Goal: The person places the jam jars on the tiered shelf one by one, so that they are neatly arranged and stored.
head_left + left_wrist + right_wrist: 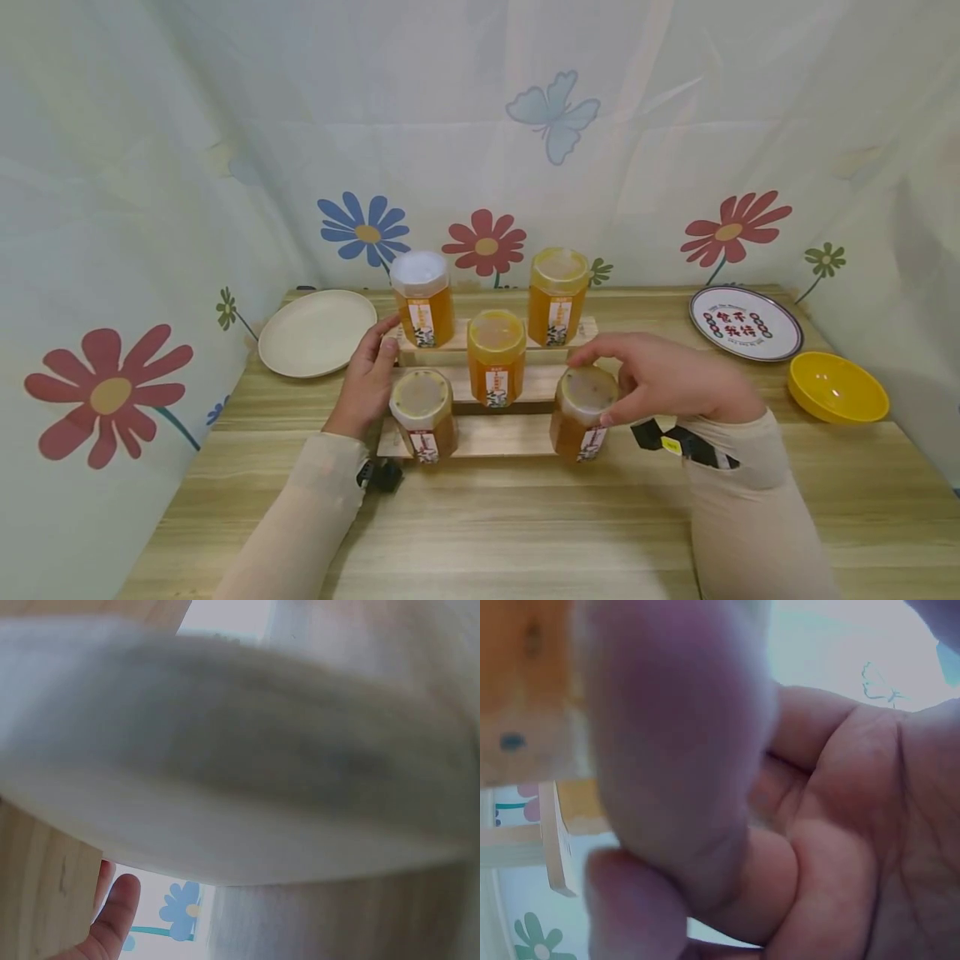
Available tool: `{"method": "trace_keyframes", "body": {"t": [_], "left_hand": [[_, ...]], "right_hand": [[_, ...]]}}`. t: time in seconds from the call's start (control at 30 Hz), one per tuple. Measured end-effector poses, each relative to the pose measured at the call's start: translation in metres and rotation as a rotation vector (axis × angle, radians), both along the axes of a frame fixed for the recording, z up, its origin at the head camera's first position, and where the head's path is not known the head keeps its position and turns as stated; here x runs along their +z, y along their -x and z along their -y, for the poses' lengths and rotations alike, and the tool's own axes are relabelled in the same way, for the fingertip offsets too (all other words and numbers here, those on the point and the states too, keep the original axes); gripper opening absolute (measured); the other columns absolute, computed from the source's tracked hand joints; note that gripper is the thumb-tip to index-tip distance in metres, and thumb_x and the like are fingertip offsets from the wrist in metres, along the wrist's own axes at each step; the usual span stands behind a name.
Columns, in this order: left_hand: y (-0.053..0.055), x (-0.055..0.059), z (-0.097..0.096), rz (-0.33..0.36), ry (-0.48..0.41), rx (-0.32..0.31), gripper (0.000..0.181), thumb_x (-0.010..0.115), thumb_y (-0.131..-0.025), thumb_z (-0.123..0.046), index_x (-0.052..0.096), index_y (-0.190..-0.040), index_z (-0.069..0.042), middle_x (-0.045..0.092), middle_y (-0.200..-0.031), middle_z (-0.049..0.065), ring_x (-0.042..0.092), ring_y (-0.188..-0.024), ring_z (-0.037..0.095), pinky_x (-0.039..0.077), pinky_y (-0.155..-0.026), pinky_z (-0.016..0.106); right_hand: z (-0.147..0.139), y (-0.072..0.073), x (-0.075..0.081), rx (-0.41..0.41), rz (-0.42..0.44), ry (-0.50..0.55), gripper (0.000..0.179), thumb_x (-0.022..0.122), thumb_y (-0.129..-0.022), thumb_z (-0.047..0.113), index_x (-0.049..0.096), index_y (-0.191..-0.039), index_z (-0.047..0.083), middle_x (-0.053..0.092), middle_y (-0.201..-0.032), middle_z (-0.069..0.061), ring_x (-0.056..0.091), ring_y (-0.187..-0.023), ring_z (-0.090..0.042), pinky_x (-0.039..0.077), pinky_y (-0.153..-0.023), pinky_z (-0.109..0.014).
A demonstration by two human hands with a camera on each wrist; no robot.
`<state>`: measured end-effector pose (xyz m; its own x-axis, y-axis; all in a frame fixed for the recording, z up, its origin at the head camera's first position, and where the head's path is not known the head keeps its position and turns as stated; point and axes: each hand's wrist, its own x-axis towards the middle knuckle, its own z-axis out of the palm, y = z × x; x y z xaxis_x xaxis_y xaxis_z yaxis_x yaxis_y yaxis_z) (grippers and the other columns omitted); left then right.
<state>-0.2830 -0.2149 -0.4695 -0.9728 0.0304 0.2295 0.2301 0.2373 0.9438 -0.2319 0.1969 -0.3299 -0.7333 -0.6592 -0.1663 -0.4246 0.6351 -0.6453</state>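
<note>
A wooden three-step rack [502, 436] bears several honey jars with whitish and yellow lids. My right hand [667, 379] grips the lid of the front right jar [577, 437], thumb at the near side and fingers across the far side. In the right wrist view, that hand's fingers [675, 750] loom close beside the orange jar [525, 682]. My left hand [367, 379] rests by the rack's left end, fingers fairly straight, near the back left jar [426, 312] and the front left jar [425, 417]. The left wrist view shows its fingertip [124, 892] beside a wooden board [49, 885].
A middle jar [497, 358] and a back right jar [558, 298] stand on the upper steps. At left lies a cream plate [318, 333]. A printed plate [746, 323] and a yellow bowl [837, 387] sit at right. A flowered curtain [420, 150] hangs behind.
</note>
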Motion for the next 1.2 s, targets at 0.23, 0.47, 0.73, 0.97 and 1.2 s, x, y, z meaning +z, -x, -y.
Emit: {"method": "trace_keyframes", "body": {"t": [0.23,0.47,0.73,0.97,1.2], "left_hand": [[0.0,-0.001,0.0,0.0,0.002,0.002,0.05,0.04,-0.116,-0.035,0.04,-0.162,-0.016,0.037,-0.168,0.008,0.038,-0.148,0.029,0.027,-0.125,0.053],[0.0,-0.001,0.0,0.001,0.003,-0.002,0.05,0.04,-0.116,-0.036,0.041,-0.162,-0.018,0.037,-0.168,0.008,0.042,-0.142,0.031,0.029,-0.124,0.054],[0.001,-0.003,0.001,0.011,-0.008,-0.007,0.05,0.04,-0.116,-0.036,0.04,-0.162,-0.019,0.037,-0.168,0.009,0.043,-0.143,0.032,0.029,-0.123,0.053],[0.001,-0.002,0.001,0.016,0.012,0.001,0.051,0.04,-0.115,-0.04,0.04,-0.162,-0.019,0.037,-0.168,0.008,0.04,-0.146,0.029,0.027,-0.125,0.054],[0.0,-0.001,0.002,0.021,0.037,0.006,0.053,0.039,-0.115,-0.044,0.039,-0.162,-0.021,0.035,-0.17,0.006,0.038,-0.149,0.03,0.026,-0.125,0.056]], "right_hand": [[-0.006,0.001,0.0,-0.004,0.009,0.021,0.07,0.092,-0.083,0.028,0.061,-0.145,0.015,0.067,-0.082,0.001,0.053,-0.056,-0.014,0.049,-0.056,-0.028],[-0.008,0.001,0.001,-0.03,-0.025,0.007,0.066,0.092,-0.083,0.031,0.065,-0.142,0.017,0.053,-0.063,0.003,0.051,-0.057,-0.014,0.046,-0.055,-0.028],[-0.002,0.0,0.002,-0.032,-0.076,0.012,0.063,0.093,-0.082,0.036,0.069,-0.137,0.017,0.054,-0.072,0.002,0.048,-0.06,-0.016,0.042,-0.055,-0.029],[0.001,0.003,-0.002,-0.001,-0.102,0.03,0.06,0.093,-0.083,0.032,0.069,-0.136,0.015,0.056,-0.08,0.002,0.047,-0.06,-0.014,0.042,-0.058,-0.028],[0.007,0.004,-0.005,0.04,-0.15,0.041,0.057,0.091,-0.085,0.03,0.069,-0.135,0.015,0.064,-0.098,0.003,0.046,-0.06,-0.01,0.044,-0.063,-0.027]]}}
